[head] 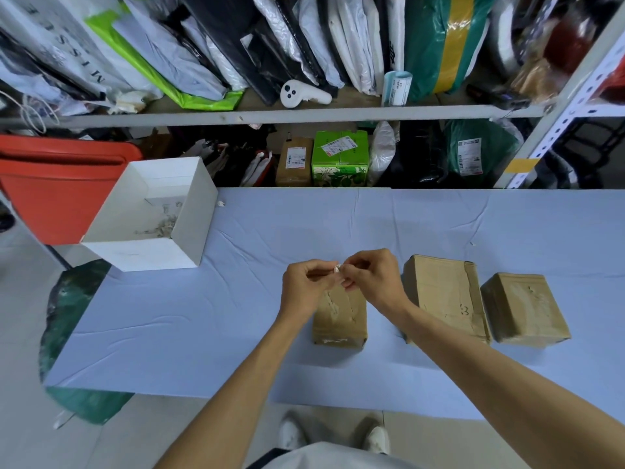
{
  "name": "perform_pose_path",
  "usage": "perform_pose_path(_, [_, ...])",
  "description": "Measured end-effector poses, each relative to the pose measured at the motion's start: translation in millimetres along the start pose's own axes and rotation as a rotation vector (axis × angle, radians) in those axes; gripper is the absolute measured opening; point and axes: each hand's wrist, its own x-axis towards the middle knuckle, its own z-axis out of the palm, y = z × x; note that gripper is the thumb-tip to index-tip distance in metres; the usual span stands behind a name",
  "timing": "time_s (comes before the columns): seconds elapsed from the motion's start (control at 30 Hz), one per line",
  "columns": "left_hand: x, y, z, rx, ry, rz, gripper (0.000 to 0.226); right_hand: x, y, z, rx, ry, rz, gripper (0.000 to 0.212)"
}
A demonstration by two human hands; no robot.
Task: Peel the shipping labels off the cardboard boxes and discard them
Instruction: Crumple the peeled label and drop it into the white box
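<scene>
Three brown cardboard boxes stand on the pale blue table. The nearest small box (pixel 339 319) lies under my hands, its top showing torn label residue. My left hand (pixel 304 287) and my right hand (pixel 373 282) meet just above it, both pinching a small crumpled white scrap of label (pixel 337 269) between their fingertips. A larger box (pixel 443 296) stands to the right, and a third box (pixel 524 308) farther right. An open white box (pixel 189 228) with several label scraps inside sits at the table's back left.
The blue tablecloth (pixel 236 316) covers the table. Shelves behind hold parcels, mailer bags, a green carton (pixel 340 159) and a white controller (pixel 304 94). A red bin (pixel 61 187) stands at left. A green bag (pixel 72 299) lies on the floor by the table's left edge.
</scene>
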Motion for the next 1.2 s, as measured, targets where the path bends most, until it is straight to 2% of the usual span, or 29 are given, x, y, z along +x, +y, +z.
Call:
perform_pose_path(0.23, [1.5, 7.9, -1.5, 0.213, -0.021, 0.103, 0.024, 1.6, 1.6, -2.9, 0.088, 0.007, 0.084, 0.005])
perform_pose_path(0.47, [10.1, 12.6, 2.5, 0.072, 0.054, 0.004, 0.016, 1.9, -1.7, 3.7, 0.179, 0.161, 0.112, 0.012])
perform_pose_path(0.53, [8.6, 13.6, 6.4, 0.093, 0.101, 0.005, 0.013, 0.5, -1.7, 6.1, 0.148, 0.171, 0.092, 0.007])
perform_pose_path(0.6, [9.2, 15.4, 8.2, 0.105, 0.139, 0.024, 0.011, -1.6, -0.8, 9.5, 0.140, 0.148, 0.084, 0.009])
perform_pose_path(0.77, [9.5, 14.4, 7.9, 0.121, 0.169, 0.058, 0.009, -1.7, -2.7, 2.5, 0.173, -0.028, 0.053, 0.017])
perform_pose_path(0.93, [10.0, 16.3, 4.1, -0.078, 0.002, -0.060, 0.012, 3.5, -7.7, -24.8, 0.342, -0.170, 0.123, 0.010])
perform_pose_path(1.03, [9.4, 17.5, 5.8, -0.102, -0.058, -0.070, 0.013, 2.4, -6.9, -31.3, 0.365, -0.184, 0.163, 0.013])
perform_pose_path(1.2, [5.3, 19.2, 10.8, -0.058, -0.042, -0.052, 0.012, 0.5, -5.4, -26.3, 0.301, -0.148, 0.112, 0.012])
